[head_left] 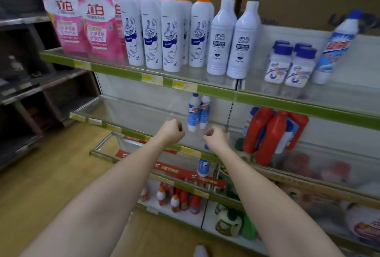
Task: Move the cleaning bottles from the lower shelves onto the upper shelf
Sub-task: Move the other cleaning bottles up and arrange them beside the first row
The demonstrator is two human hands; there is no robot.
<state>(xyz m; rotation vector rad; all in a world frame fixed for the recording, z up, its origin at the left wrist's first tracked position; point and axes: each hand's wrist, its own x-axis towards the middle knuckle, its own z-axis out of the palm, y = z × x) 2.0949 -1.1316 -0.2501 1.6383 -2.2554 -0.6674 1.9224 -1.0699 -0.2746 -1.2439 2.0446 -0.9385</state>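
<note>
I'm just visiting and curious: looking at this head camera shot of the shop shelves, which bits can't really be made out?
- Blue-and-white bottle on a lower shelf: the right forearm hides its upper part.
- Pair of blue-and-white bottles: labels too small to read.
- Goods behind the clear shelf guard at lower right: blurred.
- Left hand and right hand: fingers curl away, so their grip is unclear.
- Price tags: too small.

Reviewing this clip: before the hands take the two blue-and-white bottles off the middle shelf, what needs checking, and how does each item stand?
1. Left hand free: ok, fingers curled, holding nothing.
2. Right hand free: ok, also holding nothing.
3. Two blue-and-white bottles upright, reachable: ok, just beyond both hands.
4. Space on the upper shelf: ok, gap right of the pale blue bottles.
5. Tall bottle there stands stable: cannot tell, looks tilted.
</note>
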